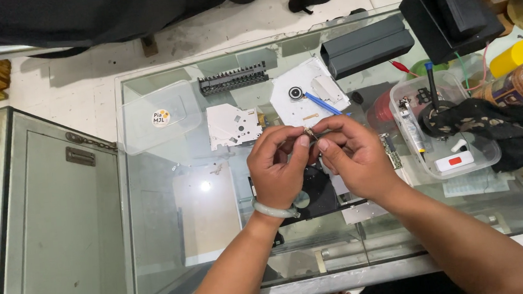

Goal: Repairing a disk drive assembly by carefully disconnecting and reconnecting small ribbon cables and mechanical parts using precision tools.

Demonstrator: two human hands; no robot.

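Note:
My left hand and my right hand meet above a glass countertop, fingertips pinched together on a small brass-coloured part. The part is tiny and mostly hidden by my fingers. A pale green bangle circles my left wrist. Beneath my hands lies a black flat drive chassis. Just beyond them sit two white metal plates, one with a round black hub and a blue pen-like tool resting on it.
A clear plastic lid lies at the counter's left back. A black toothed strip and a grey box sit at the back. At the right stand a clear tub of small parts, dark cloth, a yellow can.

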